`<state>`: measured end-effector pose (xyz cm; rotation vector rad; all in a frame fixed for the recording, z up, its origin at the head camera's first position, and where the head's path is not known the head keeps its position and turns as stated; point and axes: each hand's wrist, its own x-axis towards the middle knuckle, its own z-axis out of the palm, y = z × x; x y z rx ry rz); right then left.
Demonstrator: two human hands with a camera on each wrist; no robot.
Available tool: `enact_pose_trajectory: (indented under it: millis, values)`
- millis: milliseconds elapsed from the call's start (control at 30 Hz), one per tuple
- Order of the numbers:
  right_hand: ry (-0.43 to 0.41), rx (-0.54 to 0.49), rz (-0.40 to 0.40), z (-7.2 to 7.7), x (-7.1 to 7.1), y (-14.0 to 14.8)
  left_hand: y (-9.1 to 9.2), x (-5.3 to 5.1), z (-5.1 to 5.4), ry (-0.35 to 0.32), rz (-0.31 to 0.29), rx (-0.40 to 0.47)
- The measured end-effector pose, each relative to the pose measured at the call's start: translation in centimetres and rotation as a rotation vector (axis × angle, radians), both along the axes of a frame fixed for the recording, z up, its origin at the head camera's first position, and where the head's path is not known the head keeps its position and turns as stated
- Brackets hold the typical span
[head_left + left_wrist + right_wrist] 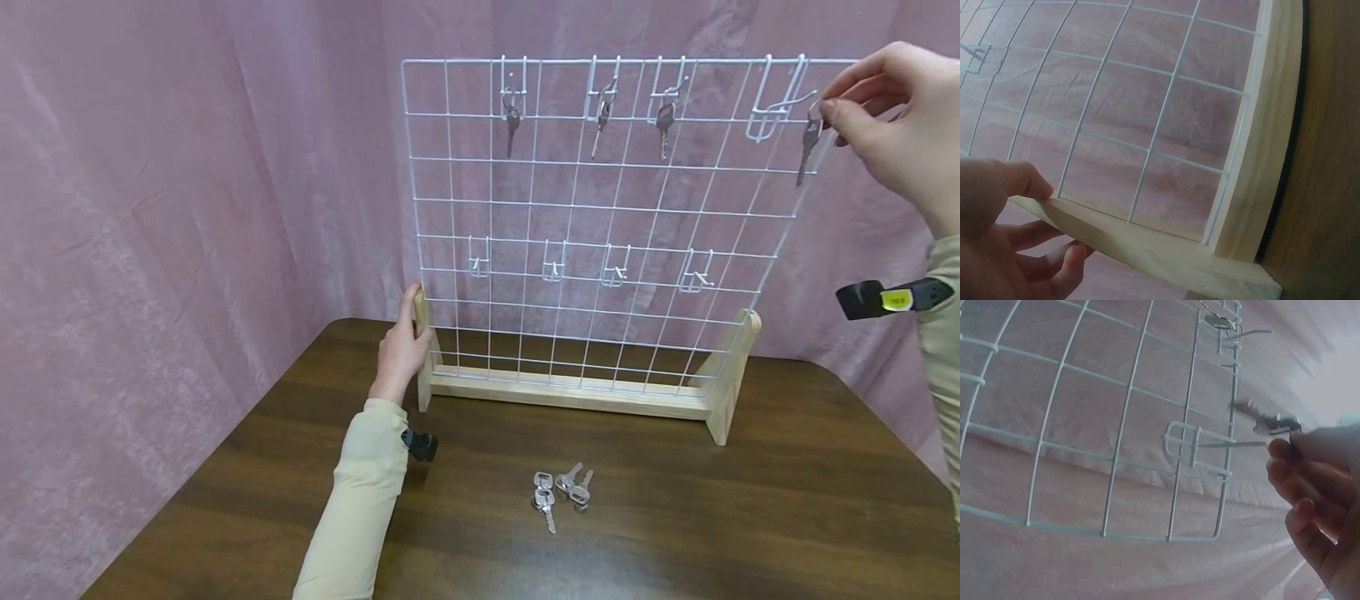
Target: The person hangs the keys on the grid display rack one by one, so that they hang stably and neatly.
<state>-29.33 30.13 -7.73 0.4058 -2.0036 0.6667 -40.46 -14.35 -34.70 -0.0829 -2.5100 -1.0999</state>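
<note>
1. One silver key point(810, 143) on a small ring, pinched between thumb and index finger of the right hand point(896, 125); key hangs blade down, other fingers curled loosely.
2. That key sits at the tip of the top-right hook point(1235, 445); can't tell from where I stand whether the ring is over the prong.
3. Left hand point(401, 350) partly closed, gripping the wooden left upright point(422, 333), thumb on one side, fingers round the other.
4. Three hung keys point(665, 118) on the other top-row hooks of the white wire grid point(572, 202), one each.
5. Four lower hooks point(615, 273), bare, across the middle.
6. Several loose keys point(579, 493) bunched on the brown table point(675, 500), in front of the wooden base point(562, 393).
7. Pink curtain point(300, 167) behind; black wrist cameras point(422, 446) on both pale sleeves point(360, 500).
</note>
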Motion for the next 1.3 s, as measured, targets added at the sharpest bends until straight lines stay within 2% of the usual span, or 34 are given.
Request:
enact_pose_trajectory:
  millis: [200, 333, 633, 800, 1067, 1300]
  values:
    - [-0.005, -0.106, -0.064, 0.6, -0.4, -0.2, 0.0, 0.0, 0.1, 0.020, -0.002, 0.002]
    - [-0.010, -0.141, -0.046, 1.0, -0.5, -0.5, -0.1, -0.2, 0.1, 0.013, 0.002, -0.001]
    - [-0.086, -0.188, -0.044, 1.4, -0.8, -0.7, 0.0, -0.4, 0.1, 0.004, 0.008, -0.024]
    - [-0.099, -0.191, -0.051, 1.2, -0.9, -0.5, 0.2, -0.3, 0.0, 0.002, 0.007, -0.019]
    - [-0.109, -0.179, -0.018, 1.1, -1.3, -0.1, 0.2, -0.4, -0.3, 0.002, 0.004, -0.007]
    - [-0.147, -0.191, 0.017, 0.6, -0.9, -0.2, 0.0, -0.4, -0.1, 0.010, 0.004, -0.019]
